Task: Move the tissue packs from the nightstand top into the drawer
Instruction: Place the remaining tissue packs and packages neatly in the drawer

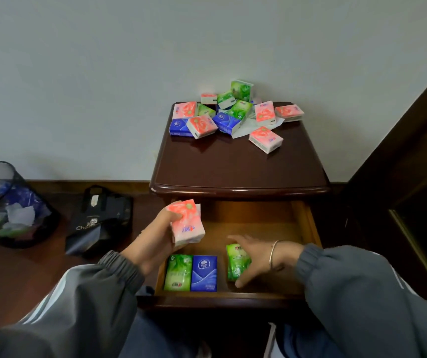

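1. Now I am putting tissue packs into the open drawer [308, 223], so I am in the middle of the job.
2. My left hand [155, 228] is gripping a pink pack [187, 222]. My fingers are curling round it, and I am holding it up in the air over the left side of the drawer.
3. My right hand [253, 257] is down inside the drawer. It is holding a green pack [237, 262] by its two ends, with my thumb at the near end and my fingers at the far end. This part is a bit blurry, so I cannot tell if the pack is touching the drawer bottom.
4. Two packs are lying flat in the front left of the drawer. One is another green pack [178, 272] and one is a blue pack [204, 273]. They are touching side by side.
5. A big pile of packs [233, 115] is waiting at the back of the nightstand top [233, 166], near the wall. So I think a lot of the job is left.
6. Next, I think my right hand needs to lay its pack flat just beside the blue one and let go.
7. After that, my left hand needs to bring the pink pack down into a bare spot, and both hands need to reach up to the pile for more.
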Action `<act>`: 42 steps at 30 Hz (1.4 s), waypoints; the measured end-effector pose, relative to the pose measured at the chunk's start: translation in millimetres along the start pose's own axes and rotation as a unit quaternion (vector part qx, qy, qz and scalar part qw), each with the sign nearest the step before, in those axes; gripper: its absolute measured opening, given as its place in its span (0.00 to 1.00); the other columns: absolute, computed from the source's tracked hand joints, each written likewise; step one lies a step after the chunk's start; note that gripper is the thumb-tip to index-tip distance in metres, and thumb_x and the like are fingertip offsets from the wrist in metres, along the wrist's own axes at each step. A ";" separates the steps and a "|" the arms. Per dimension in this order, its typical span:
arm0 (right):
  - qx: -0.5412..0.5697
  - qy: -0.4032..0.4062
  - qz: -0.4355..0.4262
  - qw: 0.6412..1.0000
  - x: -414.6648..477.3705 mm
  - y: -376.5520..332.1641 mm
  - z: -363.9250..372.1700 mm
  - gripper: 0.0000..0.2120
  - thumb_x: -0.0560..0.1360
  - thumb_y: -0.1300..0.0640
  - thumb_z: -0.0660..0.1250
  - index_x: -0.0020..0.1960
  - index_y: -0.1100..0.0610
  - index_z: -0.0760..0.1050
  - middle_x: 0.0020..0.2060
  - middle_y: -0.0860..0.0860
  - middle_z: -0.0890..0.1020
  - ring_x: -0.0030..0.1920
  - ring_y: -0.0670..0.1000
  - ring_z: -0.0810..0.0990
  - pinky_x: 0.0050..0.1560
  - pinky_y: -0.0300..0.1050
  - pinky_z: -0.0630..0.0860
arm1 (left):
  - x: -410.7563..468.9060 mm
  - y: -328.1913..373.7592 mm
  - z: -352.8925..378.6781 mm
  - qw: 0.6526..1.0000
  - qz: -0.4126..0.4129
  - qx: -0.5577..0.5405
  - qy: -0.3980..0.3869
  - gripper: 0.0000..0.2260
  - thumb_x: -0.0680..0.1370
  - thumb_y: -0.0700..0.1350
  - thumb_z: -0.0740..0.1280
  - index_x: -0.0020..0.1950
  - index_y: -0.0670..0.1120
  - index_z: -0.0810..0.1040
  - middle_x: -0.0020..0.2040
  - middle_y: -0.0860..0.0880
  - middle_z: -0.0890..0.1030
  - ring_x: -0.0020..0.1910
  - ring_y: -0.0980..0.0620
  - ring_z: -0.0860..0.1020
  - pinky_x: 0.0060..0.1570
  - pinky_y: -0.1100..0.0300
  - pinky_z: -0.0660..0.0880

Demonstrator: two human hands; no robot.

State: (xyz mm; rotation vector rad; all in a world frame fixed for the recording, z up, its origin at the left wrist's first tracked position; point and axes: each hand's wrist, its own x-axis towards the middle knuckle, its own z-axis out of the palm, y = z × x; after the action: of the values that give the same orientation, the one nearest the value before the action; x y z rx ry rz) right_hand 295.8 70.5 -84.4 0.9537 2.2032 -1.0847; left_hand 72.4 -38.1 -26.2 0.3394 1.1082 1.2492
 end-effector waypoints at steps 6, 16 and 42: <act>0.326 0.145 0.122 0.926 -14.5 -4.0 2.2 0.26 0.75 0.51 0.67 0.70 0.53 0.65 0.61 0.54 0.76 0.57 0.52 0.76 0.46 0.42 0.76 | 2.7 -19.3 2.6 0.998 -0.009 0.059 0.010 0.19 0.79 0.43 0.61 0.70 0.49 0.67 0.63 0.40 0.77 0.55 0.43 0.80 0.49 0.47 0.80; 0.384 -0.002 0.104 0.917 -28.5 -28.8 31.1 0.14 0.78 0.63 0.61 0.63 0.60 0.71 0.43 0.51 0.83 0.36 0.43 0.79 0.33 0.34 0.76 | 6.9 -31.9 -3.5 0.989 -0.029 0.145 0.028 0.14 0.78 0.48 0.64 0.63 0.54 0.72 0.60 0.43 0.79 0.58 0.45 0.79 0.55 0.49 0.78; 0.660 0.226 -0.018 0.716 -29.6 -47.2 24.3 0.07 0.79 0.55 0.62 0.56 0.52 0.74 0.51 0.57 0.82 0.51 0.56 0.82 0.52 0.58 0.80 | 9.2 -56.3 54.2 0.956 0.087 0.279 -0.031 0.12 0.82 0.48 0.58 0.65 0.53 0.67 0.53 0.46 0.78 0.45 0.55 0.79 0.39 0.66 0.77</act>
State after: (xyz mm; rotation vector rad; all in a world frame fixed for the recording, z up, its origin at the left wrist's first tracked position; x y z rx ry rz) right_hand 281.2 19.0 -55.5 1.8403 1.4209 -2.7882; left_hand 148.1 -31.0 -46.3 0.9136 1.3883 1.0481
